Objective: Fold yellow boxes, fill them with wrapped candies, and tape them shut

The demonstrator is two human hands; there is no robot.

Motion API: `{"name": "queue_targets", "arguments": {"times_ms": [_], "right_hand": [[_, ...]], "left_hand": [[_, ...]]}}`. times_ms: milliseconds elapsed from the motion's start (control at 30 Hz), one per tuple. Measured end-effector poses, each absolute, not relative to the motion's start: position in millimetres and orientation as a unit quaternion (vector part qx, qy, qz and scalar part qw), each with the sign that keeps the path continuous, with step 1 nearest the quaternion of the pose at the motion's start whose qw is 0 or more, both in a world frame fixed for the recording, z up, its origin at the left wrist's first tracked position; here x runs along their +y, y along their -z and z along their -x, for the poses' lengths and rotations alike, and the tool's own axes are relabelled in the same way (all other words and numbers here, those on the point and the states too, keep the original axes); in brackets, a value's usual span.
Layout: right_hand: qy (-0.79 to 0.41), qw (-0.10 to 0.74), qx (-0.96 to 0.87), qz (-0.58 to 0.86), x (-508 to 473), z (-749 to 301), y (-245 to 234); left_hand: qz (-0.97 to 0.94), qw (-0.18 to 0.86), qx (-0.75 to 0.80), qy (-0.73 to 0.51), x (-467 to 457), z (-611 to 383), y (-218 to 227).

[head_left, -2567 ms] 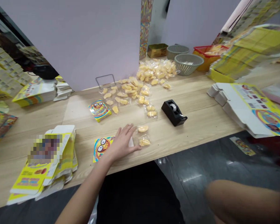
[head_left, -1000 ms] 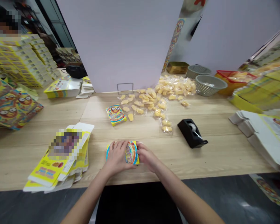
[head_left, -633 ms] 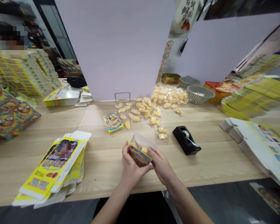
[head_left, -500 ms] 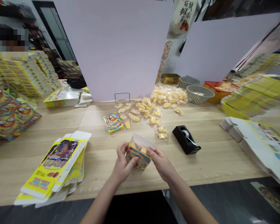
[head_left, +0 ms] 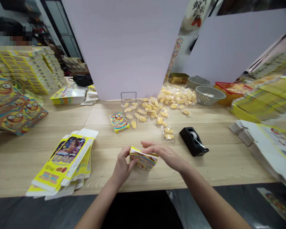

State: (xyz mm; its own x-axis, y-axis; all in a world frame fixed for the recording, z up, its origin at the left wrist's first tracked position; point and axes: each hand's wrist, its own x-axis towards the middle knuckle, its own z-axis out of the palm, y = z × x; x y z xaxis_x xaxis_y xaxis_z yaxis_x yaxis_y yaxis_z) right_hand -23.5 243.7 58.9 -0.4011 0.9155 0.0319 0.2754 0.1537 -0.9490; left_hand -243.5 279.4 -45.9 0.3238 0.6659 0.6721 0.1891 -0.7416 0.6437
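A small yellow and blue printed carton stands on the table in front of me. My left hand grips its left side, with the thumb on the front face. Stretched fingers of my right hand lie flat over the carton's top flap, which is folded down or nearly so. The contents are hidden under that flap. Just beyond lies a similar flat carton with a cartoon face. Beside it, small clear packets of yellow pieces are scattered and heaped toward the back.
A black tape dispenser stands to the right. Flattened yellow cartons are stacked at left, white ones at right. Grey baskets and a red bin sit behind. A pale panel rises ahead; a person is at far left.
The carton's raised flap has come down over the opening, hiding the yellow packets inside. My right hand has moved from the opening onto the top. The view has shifted slightly.
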Motion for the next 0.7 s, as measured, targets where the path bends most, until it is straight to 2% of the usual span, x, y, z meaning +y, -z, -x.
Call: {"name": "queue_targets", "arguments": {"times_ms": [133,333,500,567,700], "right_hand": [[-0.455,0.305,-0.691,0.471,245,39,-71],[-0.346,0.224,-0.785,0.463,249,45,-82],[-0.313,0.203,-0.796,0.477,257,44,-85],[-0.330,0.203,-0.808,0.445,256,44,-88],[-0.450,0.217,-0.765,0.407,250,34,-84]], "left_hand": [[-0.784,0.219,0.261,-0.519,283,244,50],[-0.804,0.217,0.243,-0.497,290,252,38],[-0.809,0.218,0.244,-0.489,290,254,35],[-0.810,0.216,0.242,-0.489,290,254,35],[-0.807,0.213,0.240,-0.497,286,253,38]]}}
